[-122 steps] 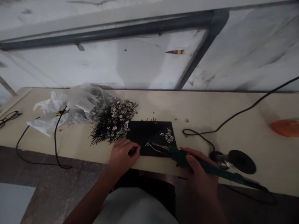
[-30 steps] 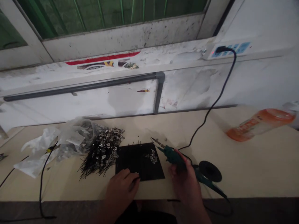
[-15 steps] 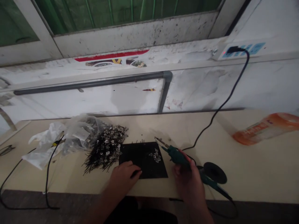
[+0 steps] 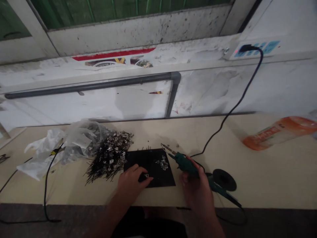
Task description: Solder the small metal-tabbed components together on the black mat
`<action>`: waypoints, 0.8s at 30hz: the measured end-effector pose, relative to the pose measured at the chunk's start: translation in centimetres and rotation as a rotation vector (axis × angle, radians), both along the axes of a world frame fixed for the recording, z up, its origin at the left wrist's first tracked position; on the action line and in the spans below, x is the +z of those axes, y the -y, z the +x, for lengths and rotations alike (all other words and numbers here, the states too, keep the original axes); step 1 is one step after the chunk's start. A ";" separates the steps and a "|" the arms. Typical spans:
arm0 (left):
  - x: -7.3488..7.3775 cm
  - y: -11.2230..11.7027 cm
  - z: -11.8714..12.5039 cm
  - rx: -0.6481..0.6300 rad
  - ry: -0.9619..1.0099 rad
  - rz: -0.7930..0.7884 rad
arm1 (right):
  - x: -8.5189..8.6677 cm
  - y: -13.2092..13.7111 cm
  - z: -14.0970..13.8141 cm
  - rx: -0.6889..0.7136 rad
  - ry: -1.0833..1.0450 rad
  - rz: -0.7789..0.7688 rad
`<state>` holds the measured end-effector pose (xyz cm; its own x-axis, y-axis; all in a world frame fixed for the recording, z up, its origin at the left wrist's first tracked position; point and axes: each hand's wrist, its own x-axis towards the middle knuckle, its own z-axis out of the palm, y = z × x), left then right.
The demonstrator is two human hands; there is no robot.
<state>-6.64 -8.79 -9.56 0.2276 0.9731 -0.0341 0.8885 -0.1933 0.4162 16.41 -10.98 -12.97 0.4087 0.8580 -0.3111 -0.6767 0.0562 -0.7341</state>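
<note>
My right hand (image 4: 198,185) is wrapped round the grip of a green soldering gun (image 4: 184,163), its thin metal tip pointing up and left over the right edge of a black mat (image 4: 158,181). On the mat's left part rests my left hand (image 4: 132,181), thumb and forefinger closed about a small shiny metal piece (image 4: 146,176); its exact shape is too small to make out. Several clear or silvery small pieces (image 4: 162,163) lie together on the mat's right part. Left of the mat is a heap of small metal parts with black wire-like stems (image 4: 111,155).
Behind the heap lies a clear plastic bag (image 4: 84,137). A black spool (image 4: 224,179) sits by the gun's rear. The black power cord (image 4: 229,114) runs up to a wall socket strip (image 4: 260,48). An orange-ended clear container (image 4: 279,132) lies at right.
A small shiny piece now shows between my left thumb and forefinger, which have shifted slightly. The soldering gun stays in my right hand. The whole view has moved a little.
</note>
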 end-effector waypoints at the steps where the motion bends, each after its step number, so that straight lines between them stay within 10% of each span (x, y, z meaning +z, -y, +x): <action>1: -0.2 0.1 -0.2 -0.008 0.014 0.021 | 0.2 0.0 -0.1 -0.004 -0.007 -0.006; 10: -0.8 -0.5 -0.7 -0.137 0.047 0.073 | 0.0 0.1 0.0 -0.019 -0.001 -0.001; 24: 1.7 -2.4 0.4 0.049 -0.023 0.032 | -0.1 0.4 0.0 -0.021 0.002 -0.008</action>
